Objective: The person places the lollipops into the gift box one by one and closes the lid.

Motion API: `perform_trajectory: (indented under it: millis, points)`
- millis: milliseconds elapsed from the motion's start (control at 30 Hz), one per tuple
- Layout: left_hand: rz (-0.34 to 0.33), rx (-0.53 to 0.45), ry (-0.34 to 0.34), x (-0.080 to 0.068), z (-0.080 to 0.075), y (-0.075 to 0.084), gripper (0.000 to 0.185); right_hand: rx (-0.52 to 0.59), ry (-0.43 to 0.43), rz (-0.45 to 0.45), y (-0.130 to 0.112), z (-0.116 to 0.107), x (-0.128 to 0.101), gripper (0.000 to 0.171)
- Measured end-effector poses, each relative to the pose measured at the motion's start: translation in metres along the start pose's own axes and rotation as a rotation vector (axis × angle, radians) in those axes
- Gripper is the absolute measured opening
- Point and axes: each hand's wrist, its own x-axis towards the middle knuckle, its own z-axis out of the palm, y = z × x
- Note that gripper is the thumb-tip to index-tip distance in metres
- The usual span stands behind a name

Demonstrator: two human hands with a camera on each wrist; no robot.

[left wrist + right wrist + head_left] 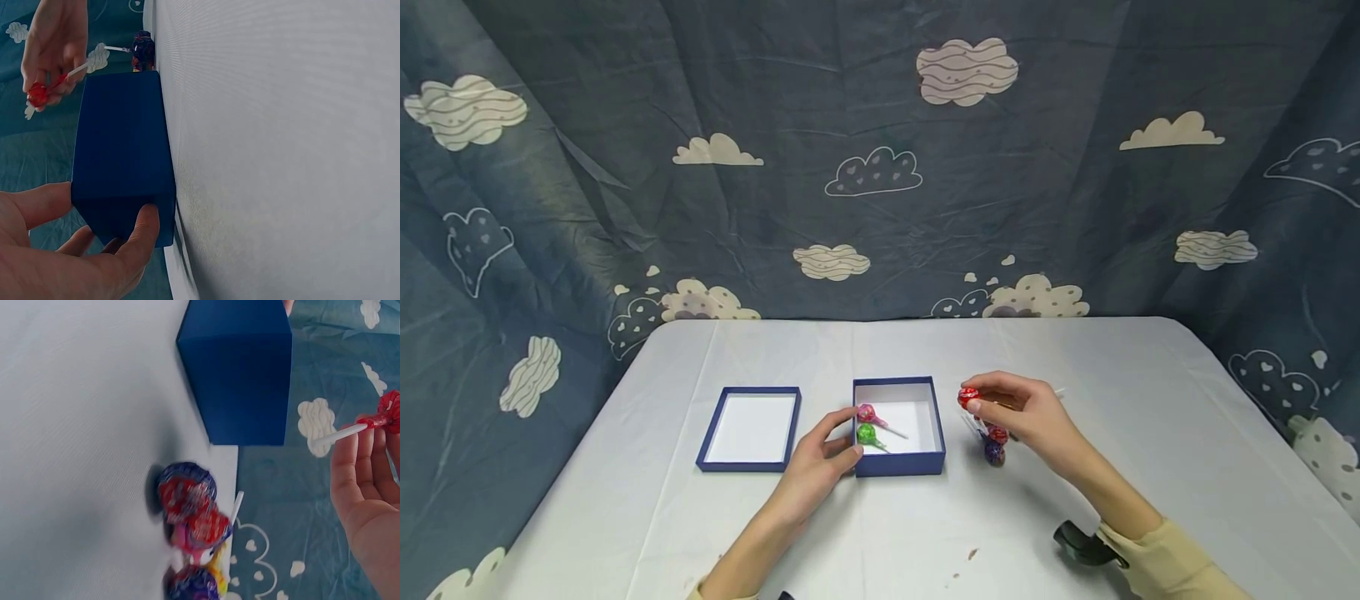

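My right hand (1028, 417) pinches a red-wrapped lollipop (968, 397) by its head, above the table right of the box; its white stick points away in the right wrist view. The fingers of my left hand (817, 463) rest against the left side of an open blue box (899, 464), thumb at its front corner. Inside the box lie a pink lollipop (867, 413) and a green lollipop (867, 434), both towards the left wall. Several more lollipops (190, 497), red, purple and yellow among them, lie in a pile beneath my right hand.
Left of the box lies its blue-edged lid (749, 427), white inside face up. A white cloth covers the table (625, 517). Behind it hangs a dark curtain (790, 92) with clouds. Small brown specks (972, 553) mark the cloth near the front.
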Motion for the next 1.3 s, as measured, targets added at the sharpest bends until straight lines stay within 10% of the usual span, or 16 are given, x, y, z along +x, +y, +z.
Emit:
perform_trajectory:
  millis: [733, 1300]
  points:
    - [0.001, 0.006, -0.005, 0.0, 0.0, 0.0, 0.054, 0.084, -0.127, -0.143, -0.012, 0.043, 0.033, 0.028]
    - [-0.003, 0.014, -0.009, 0.001, -0.001, 0.001, 0.053, -0.218, -0.344, -0.155, -0.001, 0.075, 0.063, 0.025]
